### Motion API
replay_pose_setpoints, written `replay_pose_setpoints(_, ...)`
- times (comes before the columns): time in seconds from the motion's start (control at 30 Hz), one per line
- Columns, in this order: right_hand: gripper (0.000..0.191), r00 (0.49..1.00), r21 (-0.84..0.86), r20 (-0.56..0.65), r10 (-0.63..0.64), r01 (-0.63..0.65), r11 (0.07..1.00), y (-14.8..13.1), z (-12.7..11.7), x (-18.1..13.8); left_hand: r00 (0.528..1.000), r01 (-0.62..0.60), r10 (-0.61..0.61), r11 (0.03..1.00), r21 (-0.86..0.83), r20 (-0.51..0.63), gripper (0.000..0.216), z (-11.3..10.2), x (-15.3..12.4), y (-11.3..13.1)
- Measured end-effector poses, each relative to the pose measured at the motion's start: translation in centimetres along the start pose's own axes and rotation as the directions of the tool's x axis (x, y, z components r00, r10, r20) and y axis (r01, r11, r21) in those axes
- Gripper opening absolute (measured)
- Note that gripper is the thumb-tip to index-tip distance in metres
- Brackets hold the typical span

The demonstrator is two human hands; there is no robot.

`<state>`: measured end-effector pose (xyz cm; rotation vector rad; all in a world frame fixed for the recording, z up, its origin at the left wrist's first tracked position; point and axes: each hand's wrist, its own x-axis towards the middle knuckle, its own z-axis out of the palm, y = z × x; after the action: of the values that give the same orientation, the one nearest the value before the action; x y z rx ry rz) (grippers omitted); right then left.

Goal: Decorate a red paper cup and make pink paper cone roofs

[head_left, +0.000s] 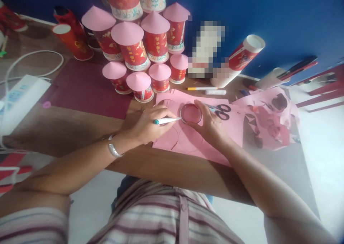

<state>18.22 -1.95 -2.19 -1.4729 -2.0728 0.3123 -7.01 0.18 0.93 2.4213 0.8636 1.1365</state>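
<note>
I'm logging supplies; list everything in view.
Cone-topped cups: eight, red, behind
Large cups: two, red, top
Leaning cups: several, red, rear sides
Holder: one, whitish, right
Sheets: several, pink, centre
Round item: one, pale-rimmed, centre
Pen: one, white-green, centre
Scissors: one, black-handled, on sheets
Scraps: several, pink, right
Markers: two, orange and white, behind sheets
Flat sheet: one, maroon, left
Power strip: one, white, left
Table: one, brown, beneath
Bracelet: one, silver, left wrist
Hands: two, bare, centre

At one o'clock you face a deep blue wall (290, 18); your wooden desk (145, 161) runs from nine o'clock toward four, and bright light washes the pale floor (322, 129) at three.
</note>
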Motion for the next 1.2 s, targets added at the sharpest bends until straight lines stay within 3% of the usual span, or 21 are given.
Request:
replay_pose_setpoints(0.3, 0.072, 0.999, -0.012, 0.04, 0.007, -0.007, 1.0, 0.0, -0.4, 0.2, 0.992, 0.073, -0.054, 0.984, -0.16, 0.116, 0.002, 1.4, -0.4, -0.5)
replay_pose_setpoints(0.43, 0.071, 1.0, -0.004, -0.005, 0.008, -0.008, 1.0, 0.2, 0.0, 0.1, 0.989, 0.09, -0.065, 0.977, -0.192, 0.129, 0.004, 1.6, -0.3, -0.7)
replay_pose_setpoints(0.7, 0.07, 1.0, -0.022, 0.02, 0.004, -0.004, 1.0, 0.0, -0.4, 0.1, 0.988, 0.09, -0.062, 0.977, -0.195, 0.144, 0.006, 1.7, -0.3, -0.7)
replay_pose_setpoints(0.9, 0.072, 0.999, -0.018, 0.039, 0.001, 0.0, 1.0, 0.0, -0.3, 0.1, 0.997, 0.006, 0.003, 0.993, -0.119, 0.081, 0.0, 1.3, -0.1, -1.2)
replay_pose_setpoints(1.03, 0.074, 1.0, -0.011, 0.007, 0.008, -0.008, 1.0, 0.0, 0.1, 0.0, 0.999, -0.007, 0.01, 0.998, -0.059, 0.048, 0.003, 0.4, 0.3, -1.3)
replay_pose_setpoints(1.2, 0.07, 0.999, -0.002, 0.051, 0.016, -0.016, 1.0, -0.5, -0.7, 0.3, 0.998, 0.018, -0.02, 0.999, -0.033, -0.067, 0.002, -0.8, 0.8, -0.6)
